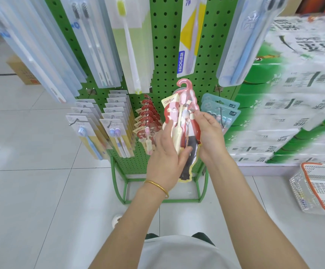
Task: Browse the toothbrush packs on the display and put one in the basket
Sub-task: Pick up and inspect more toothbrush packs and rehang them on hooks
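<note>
I hold a red and pink toothbrush pack (185, 121) with a hook-shaped top upright in front of the green pegboard display (165, 55). My left hand (165, 152) grips its left edge and lower part, thumb across the front. My right hand (208, 133) pinches its right edge from behind. More packs of the same red kind (148, 121) hang on a peg just left of my hands. The white basket with an orange rim (320, 189) sits on the floor at the right, well apart from the pack.
Long clear toothbrush packs (91, 41) hang in the upper rows, card-backed ones (103, 125) lower left, teal packs (221, 111) behind my right hand. Stacked wrapped tissue packs (286, 105) stand right of the display. A cardboard box (22, 70) sits on the white tiled floor at left.
</note>
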